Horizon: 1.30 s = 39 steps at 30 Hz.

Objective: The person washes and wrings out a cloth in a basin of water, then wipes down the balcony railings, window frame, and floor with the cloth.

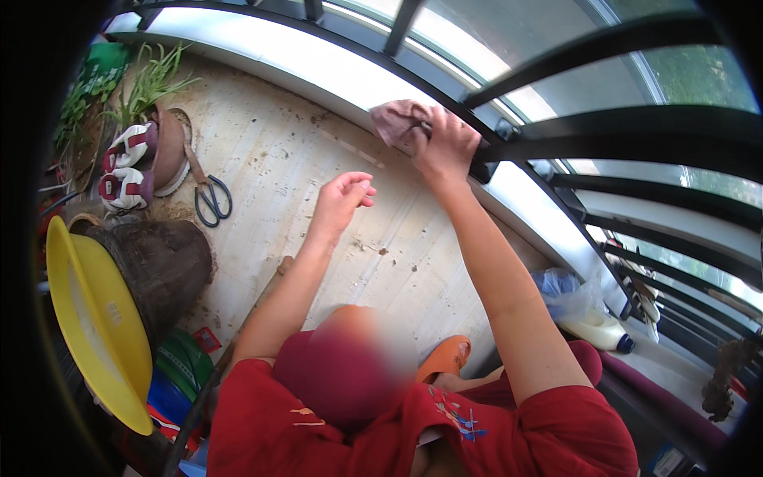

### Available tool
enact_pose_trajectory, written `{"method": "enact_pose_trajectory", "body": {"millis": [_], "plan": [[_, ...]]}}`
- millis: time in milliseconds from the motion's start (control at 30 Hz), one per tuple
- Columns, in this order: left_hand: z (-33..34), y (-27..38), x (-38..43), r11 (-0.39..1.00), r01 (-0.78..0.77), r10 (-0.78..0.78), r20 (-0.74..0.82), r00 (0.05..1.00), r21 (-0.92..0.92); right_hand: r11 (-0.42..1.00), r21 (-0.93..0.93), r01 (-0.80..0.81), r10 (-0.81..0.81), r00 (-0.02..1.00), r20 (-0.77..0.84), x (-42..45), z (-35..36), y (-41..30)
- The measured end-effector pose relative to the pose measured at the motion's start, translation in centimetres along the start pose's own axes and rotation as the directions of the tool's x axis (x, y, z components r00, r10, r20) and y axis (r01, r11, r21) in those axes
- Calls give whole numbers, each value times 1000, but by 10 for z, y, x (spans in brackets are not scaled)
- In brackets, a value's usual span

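Observation:
My right hand grips a dusty-pink cloth against the lower bar of a black metal railing. Part of the cloth hangs free to the left, over the white ledge; the rest is hidden under my fingers. Above the stained, pale floor, my left hand hovers loosely curled, its fingers slightly apart and nothing visible in it.
At left are a clay pot with a leafy plant, white-and-maroon shoes, black-handled scissors, a dark pot and a yellow basin. A plastic bag and a cream bottle lie at right.

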<state>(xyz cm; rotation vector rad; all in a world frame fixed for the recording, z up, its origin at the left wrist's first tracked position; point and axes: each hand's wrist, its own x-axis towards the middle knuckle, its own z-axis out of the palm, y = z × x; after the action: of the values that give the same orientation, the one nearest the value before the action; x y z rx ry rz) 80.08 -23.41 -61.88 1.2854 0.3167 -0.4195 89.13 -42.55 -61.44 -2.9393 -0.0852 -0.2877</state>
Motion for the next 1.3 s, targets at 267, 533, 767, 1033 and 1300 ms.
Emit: {"method": "enact_pose_trajectory", "body": {"millis": [267, 533, 767, 1033, 1300], "plan": [[-21, 31, 30, 982, -182, 187, -187, 965, 42, 924, 321, -207, 196, 978, 65, 63, 30, -70], [-26, 30, 94, 467, -420, 715, -53, 697, 778, 665, 672, 326, -227, 945, -234, 91, 60, -97], [-20, 39, 126, 83, -494, 603, 352, 716, 865, 948, 307, -78, -11, 961, 278, 60, 6, -37], [-64, 79, 216, -146, -194, 790, 232, 568, 970, 983, -118, 138, -145, 988, -51, 30, 42, -9], [-216, 145, 271, 124, 202, 722, -229, 653, 971, 986, -142, 89, -76, 993, 91, 29, 44, -14]]}}
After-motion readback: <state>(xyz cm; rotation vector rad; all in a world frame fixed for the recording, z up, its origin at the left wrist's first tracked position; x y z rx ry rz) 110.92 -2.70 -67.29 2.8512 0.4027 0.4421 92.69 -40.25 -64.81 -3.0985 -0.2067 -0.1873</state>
